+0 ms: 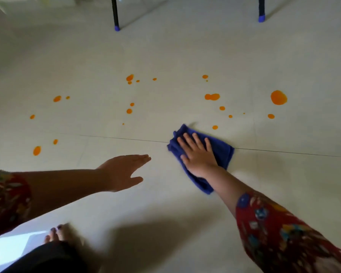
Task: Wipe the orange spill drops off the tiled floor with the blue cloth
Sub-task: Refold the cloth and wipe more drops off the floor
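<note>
A blue cloth [222, 149] lies crumpled flat on the pale tiled floor [165, 56], across a dark grout line. My right hand [197, 154] presses on it with straight, spread fingers. Several orange spill drops dot the tiles beyond it: a big round one [278, 97] at far right, a double blob [212, 96] in the middle, a small drop [215, 127] just past the cloth, and more to the left, such as the drop [37, 150]. My left hand [124, 171] hovers open over bare floor, left of the cloth, fingers straight and pointing right.
Two black table or chair legs with blue feet stand at the back, one leg [115, 14] in the middle and the other leg [261, 10] on the right. My bare foot [57, 234] and dark trouser knee sit at the bottom left.
</note>
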A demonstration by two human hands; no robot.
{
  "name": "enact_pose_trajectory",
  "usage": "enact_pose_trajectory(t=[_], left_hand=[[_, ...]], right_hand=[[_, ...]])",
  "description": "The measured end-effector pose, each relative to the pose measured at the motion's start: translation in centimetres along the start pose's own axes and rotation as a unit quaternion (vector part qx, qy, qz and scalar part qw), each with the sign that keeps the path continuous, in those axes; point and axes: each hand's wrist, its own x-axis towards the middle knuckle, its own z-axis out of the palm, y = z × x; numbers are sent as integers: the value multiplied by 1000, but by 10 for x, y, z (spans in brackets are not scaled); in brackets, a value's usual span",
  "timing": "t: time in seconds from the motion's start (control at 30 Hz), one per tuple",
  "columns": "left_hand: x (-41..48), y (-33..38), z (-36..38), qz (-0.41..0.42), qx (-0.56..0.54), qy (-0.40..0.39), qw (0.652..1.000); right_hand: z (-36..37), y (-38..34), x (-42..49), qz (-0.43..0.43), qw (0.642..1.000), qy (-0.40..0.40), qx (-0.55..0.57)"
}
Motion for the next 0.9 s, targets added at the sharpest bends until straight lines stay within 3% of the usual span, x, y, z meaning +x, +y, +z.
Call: enact_pose_trajectory(t=[0.1,0.17,0.3,0.37,0.43,0.5,0.6,0.73,0.9], left_hand=[[-3,-30,8,-15,-31,37,999],[-6,-48,20,-28,-72,72,994],[-11,-81,53,-46,-139,71,987],[-9,-96,64,-44,-153,73,984],[-3,-116,72,-33,-161,97,982],[5,-126,75,-32,-159,117,980],[15,-159,82,-40,-180,159,970],[11,-198,99,-51,-208,180,960],[9,-210,116,-35,-213,223,951]], right_hand=[[24,-32,-29,-186,982,-8,-44],[32,-21,-52,-247,966,-5,-73],[2,5,-8,-167,978,-23,-122],[-14,-5,22,-105,978,-135,-119],[-25,-41,50,-72,974,-184,-111],[-10,-78,61,-70,983,-150,-84],[24,-126,57,-96,992,-19,-83],[29,-119,49,-157,983,-25,-97],[22,-143,110,39,995,73,-65]])
